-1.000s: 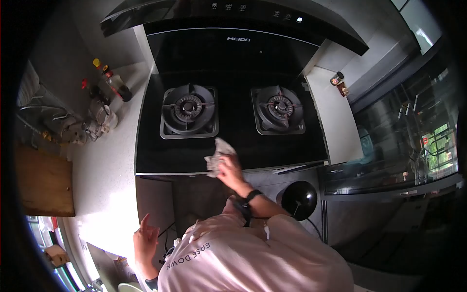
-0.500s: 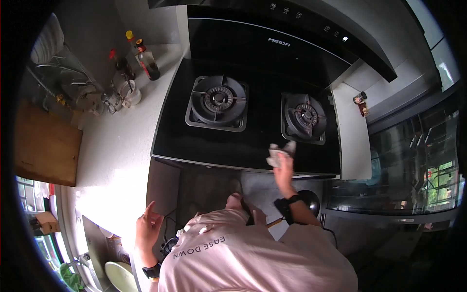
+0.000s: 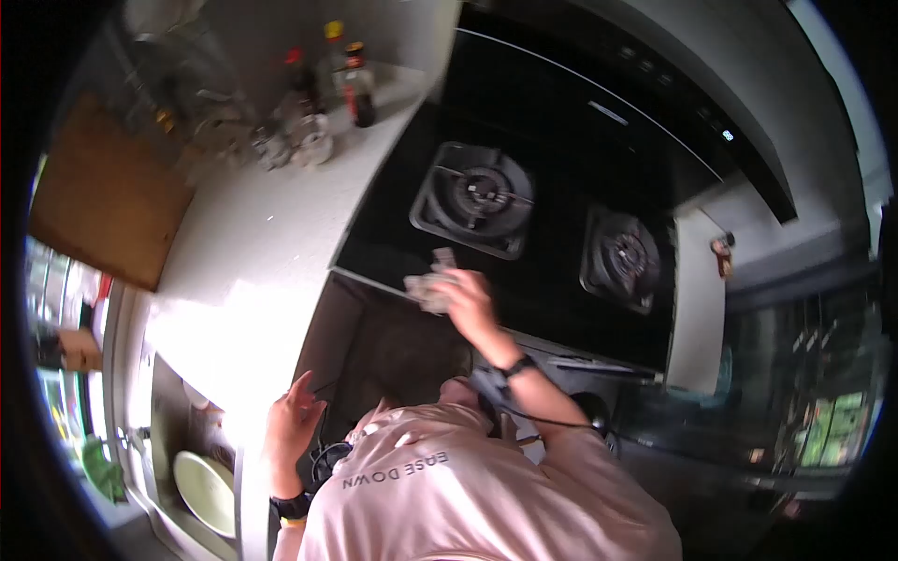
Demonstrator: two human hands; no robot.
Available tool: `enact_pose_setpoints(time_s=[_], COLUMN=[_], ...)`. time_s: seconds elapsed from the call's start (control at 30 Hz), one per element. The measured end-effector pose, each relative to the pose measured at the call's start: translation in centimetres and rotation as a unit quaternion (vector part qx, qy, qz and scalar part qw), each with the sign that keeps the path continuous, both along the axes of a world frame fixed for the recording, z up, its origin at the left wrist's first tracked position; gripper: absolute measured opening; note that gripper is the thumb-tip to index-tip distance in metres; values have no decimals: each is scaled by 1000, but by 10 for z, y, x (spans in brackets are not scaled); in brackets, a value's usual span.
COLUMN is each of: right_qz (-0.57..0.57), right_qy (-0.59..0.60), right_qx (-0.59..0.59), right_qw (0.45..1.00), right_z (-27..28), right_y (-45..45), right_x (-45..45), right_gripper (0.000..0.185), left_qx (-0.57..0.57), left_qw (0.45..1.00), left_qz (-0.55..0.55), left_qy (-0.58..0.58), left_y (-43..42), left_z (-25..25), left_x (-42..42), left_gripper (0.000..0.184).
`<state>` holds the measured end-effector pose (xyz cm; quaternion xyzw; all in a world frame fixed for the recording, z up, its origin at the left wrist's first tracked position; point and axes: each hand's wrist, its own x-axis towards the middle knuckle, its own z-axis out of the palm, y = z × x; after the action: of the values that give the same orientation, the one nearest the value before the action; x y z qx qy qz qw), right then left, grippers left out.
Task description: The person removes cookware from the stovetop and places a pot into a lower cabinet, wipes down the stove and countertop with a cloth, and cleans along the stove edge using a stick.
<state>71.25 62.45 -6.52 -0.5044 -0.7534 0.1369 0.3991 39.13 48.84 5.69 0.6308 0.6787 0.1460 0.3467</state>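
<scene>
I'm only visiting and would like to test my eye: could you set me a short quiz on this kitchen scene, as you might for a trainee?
1. What does the right hand hold?
2. How many burners does the stove have: a) one, b) two, c) four?
3. True or false: the left hand grips a bottle.

Key:
1. A crumpled cloth.
2. b) two.
3. False; nothing shows in that hand.
</scene>
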Motion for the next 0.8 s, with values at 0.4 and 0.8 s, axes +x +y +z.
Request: enact_pose_setpoints(time_s=[0.4, 0.8], right_qz=[83, 99], right_qy=[-285, -221], right_qx=[-53, -35], right_qw=[954, 970], right_z=[-49, -81], right_y=[-16, 112], right_x=[30, -188], right_gripper=[54, 44], left_qx=[-6, -15], left_qw=[996, 979], left_qz=[91, 204], left_qy=[7, 16], left_y=[-33, -101], left_z=[-12, -16], left_x=[-20, -39], left_gripper=[52, 53])
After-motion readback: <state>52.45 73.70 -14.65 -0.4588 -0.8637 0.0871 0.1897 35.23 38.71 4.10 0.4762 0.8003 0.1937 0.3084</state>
